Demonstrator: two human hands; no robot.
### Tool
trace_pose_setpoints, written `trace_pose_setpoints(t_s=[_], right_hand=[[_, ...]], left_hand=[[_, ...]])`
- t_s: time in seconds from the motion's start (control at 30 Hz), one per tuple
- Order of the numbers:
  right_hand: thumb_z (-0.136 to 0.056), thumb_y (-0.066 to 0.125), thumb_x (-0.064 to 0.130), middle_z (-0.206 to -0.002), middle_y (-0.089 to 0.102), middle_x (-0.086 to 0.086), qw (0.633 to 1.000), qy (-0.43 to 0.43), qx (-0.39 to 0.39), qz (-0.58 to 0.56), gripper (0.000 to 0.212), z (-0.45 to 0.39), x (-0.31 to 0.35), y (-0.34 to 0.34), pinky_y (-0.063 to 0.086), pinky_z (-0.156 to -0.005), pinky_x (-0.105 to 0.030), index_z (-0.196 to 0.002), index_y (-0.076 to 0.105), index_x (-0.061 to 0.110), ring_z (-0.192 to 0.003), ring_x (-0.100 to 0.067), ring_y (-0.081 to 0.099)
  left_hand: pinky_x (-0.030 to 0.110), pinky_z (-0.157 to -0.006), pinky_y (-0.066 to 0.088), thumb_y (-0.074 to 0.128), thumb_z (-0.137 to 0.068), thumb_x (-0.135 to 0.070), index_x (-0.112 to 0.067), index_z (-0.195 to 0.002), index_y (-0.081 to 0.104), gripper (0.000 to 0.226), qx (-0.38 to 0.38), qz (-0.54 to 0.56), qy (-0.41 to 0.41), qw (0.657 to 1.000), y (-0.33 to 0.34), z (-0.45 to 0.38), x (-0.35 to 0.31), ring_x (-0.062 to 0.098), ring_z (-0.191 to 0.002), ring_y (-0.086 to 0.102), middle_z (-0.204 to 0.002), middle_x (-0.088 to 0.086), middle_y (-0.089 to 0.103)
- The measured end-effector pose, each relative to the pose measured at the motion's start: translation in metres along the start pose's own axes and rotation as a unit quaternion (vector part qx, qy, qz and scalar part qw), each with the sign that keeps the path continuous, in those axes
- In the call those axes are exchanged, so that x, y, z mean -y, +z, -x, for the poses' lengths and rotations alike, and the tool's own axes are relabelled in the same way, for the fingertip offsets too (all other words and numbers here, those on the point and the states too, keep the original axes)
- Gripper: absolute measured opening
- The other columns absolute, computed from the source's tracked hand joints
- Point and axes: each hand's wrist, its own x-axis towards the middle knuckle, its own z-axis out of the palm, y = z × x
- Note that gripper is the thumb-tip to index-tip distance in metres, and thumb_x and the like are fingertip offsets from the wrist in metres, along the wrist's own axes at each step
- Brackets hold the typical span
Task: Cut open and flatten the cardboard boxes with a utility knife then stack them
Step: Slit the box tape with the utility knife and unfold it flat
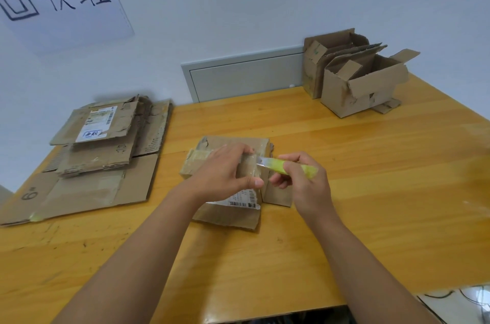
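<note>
At frame centre the left hand (225, 170) grips the taped box (233, 180) while the right hand (305, 178) holds the utility knife (286, 166), whose blade could slip toward those nearby fingers.

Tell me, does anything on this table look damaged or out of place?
The open boxes at the far right corner have ragged, torn flaps. The box under the left hand is tattered too, with peeling tape. The flattened stack sits unevenly.
</note>
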Motion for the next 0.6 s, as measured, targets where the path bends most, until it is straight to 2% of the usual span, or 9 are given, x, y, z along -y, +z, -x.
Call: trace_pose_setpoints(t_s=[0.2,0.3,0.5,0.6], right_hand=[[-0.102,0.051,0.019,-0.090,0.074,-0.001,0.998,-0.007,-0.048,0.039,0.023,0.020,-0.014,0.014,0.057,-0.076,-0.026,-0.122,0.061,0.028,-0.085,-0.008,0.070],[-0.102,0.051,0.020,-0.093,0.074,0.003,0.997,-0.008,-0.057,0.056,0.022,0.023,-0.015,0.021,0.059,-0.080,-0.031,-0.121,0.061,0.025,-0.089,-0.005,0.071],[-0.102,0.051,0.024,-0.094,0.076,0.006,0.995,-0.001,-0.054,0.080,0.024,0.025,-0.016,0.023,0.058,-0.085,-0.042,-0.125,0.059,0.022,-0.093,-0.006,0.071],[-0.101,0.053,0.023,-0.090,0.076,0.003,0.995,0.010,-0.057,0.077,0.024,0.021,-0.011,0.023,0.059,-0.084,-0.042,-0.124,0.060,0.021,-0.089,-0.008,0.072]], left_hand=[[0.038,-0.103,0.041,0.059,-0.074,-0.071,-0.019,-0.141,0.041,0.087,-0.003,0.004,0.002,1.000,0.001,0.001,0.000,0.016,-0.124,0.045,-0.144,-0.002,0.048],[0.038,-0.106,0.040,0.058,-0.075,-0.071,-0.019,-0.142,0.041,0.087,-0.004,0.005,0.000,1.000,0.001,0.002,-0.001,0.016,-0.128,0.044,-0.148,-0.004,0.045],[0.035,-0.109,0.038,0.064,-0.084,-0.058,-0.019,-0.145,0.038,0.077,-0.019,0.007,-0.002,1.000,0.003,0.001,-0.003,0.015,-0.134,0.041,-0.152,-0.005,0.041],[0.032,-0.110,0.034,0.064,-0.088,-0.053,-0.020,-0.147,0.034,0.075,0.033,0.023,-0.001,0.999,-0.004,0.000,0.001,0.014,-0.135,0.037,-0.154,-0.006,0.035]])
